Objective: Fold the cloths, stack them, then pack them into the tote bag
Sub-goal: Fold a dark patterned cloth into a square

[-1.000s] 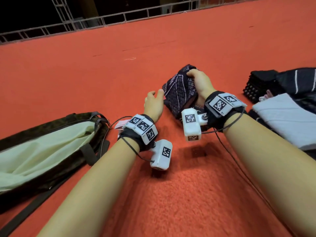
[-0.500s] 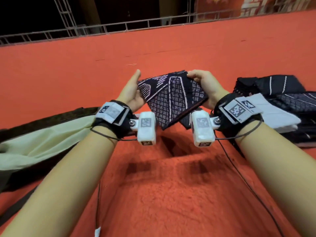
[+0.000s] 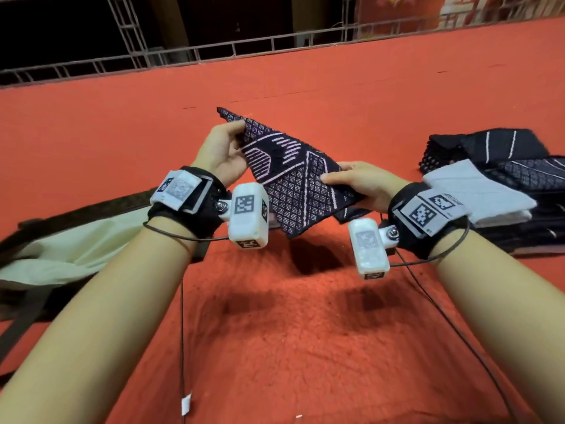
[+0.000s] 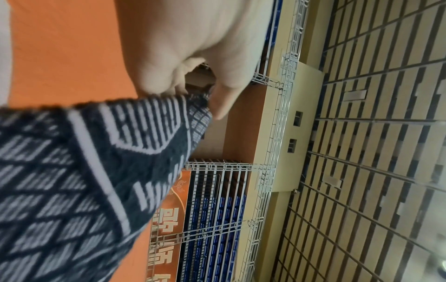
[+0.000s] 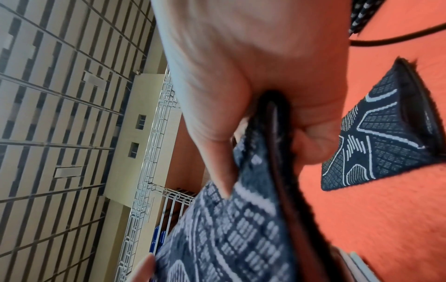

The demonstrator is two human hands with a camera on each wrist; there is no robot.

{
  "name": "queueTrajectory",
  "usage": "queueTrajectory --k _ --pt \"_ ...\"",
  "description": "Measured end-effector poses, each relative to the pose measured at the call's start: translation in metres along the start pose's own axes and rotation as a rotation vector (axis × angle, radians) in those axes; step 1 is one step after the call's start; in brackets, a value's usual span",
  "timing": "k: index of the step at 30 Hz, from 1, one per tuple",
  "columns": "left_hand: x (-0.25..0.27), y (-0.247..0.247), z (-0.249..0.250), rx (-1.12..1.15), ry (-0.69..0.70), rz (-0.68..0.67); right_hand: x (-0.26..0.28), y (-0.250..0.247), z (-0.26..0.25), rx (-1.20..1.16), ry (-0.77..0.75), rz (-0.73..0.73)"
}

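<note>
Above red surface (image 3: 275, 347), both hands lifting patterned cloth (image 3: 293, 185) clear — now spreading it between them. Left hand (image 3: 220, 154) pinching far corner, right hand (image 3: 357, 182) gripping near edge. Folding beginning; tote bag (image 3: 61, 249) waiting at left.

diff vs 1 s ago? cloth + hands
The patterned cloth went from low by the red surface, in the right hand only, to lifted and spread between both hands. The left hand took hold of its far corner, and the cloth opened out. The tote bag and the pile of cloths stayed put.
</note>
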State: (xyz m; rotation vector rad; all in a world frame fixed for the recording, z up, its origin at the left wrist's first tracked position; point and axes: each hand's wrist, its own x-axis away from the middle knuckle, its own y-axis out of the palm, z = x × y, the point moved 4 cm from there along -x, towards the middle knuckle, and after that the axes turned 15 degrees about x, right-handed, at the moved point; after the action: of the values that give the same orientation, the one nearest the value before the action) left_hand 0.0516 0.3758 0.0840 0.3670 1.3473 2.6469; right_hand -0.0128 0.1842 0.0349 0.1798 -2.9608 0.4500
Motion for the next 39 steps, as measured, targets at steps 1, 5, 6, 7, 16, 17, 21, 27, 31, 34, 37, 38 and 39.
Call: queueTrajectory --k 1,5,6,7,16,17,21,27,31,34,37,38,39 --pt "0.002 -0.001 0.0 0.006 -0.03 -0.018 -0.001 -0.001 0.001 0.022 0.021 0.006" --pt "0.016 -0.003 0.01 -0.139 -0.149 -0.144 0.001 -0.004 0.007 0.132 0.112 -0.056" --pt "0.018 -0.006 0.013 -0.161 -0.154 -0.151 0.002 -0.005 0.009 0.147 0.134 -0.077" --pt "0.019 -0.011 0.017 -0.193 -0.151 -0.132 0.003 -0.005 0.012 0.174 0.158 -0.086" --pt "0.027 -0.093 -0.019 -1.04 -0.498 0.052 0.001 0.006 0.045 0.549 0.337 -0.056" --pt "0.028 -0.1 -0.026 -1.119 -0.481 0.046 0.0 0.007 0.046 0.549 0.337 -0.052" --pt "0.027 -0.111 -0.039 -1.239 -0.387 0.043 0.001 0.01 0.047 0.538 0.304 -0.05" --pt "0.026 -0.121 -0.03 -1.162 -0.455 0.127 0.001 -0.008 0.042 0.403 0.255 0.175" --pt "0.035 -0.138 -0.03 -1.28 -0.512 0.176 -0.002 -0.002 0.056 0.334 0.32 0.171" --pt "0.038 -0.153 -0.031 -1.321 -0.526 0.211 -0.001 0.008 0.076 0.476 0.407 0.126" --pt "0.039 -0.154 -0.028 -1.324 -0.476 0.232 0.001 0.012 0.08 0.57 0.407 0.14" --pt "0.039 -0.151 -0.027 -1.328 -0.443 0.233 0.002 0.013 0.079 0.56 0.406 0.149" --pt "0.039 -0.147 -0.026 -1.336 -0.407 0.222 0.003 0.013 0.078 0.54 0.403 0.152"
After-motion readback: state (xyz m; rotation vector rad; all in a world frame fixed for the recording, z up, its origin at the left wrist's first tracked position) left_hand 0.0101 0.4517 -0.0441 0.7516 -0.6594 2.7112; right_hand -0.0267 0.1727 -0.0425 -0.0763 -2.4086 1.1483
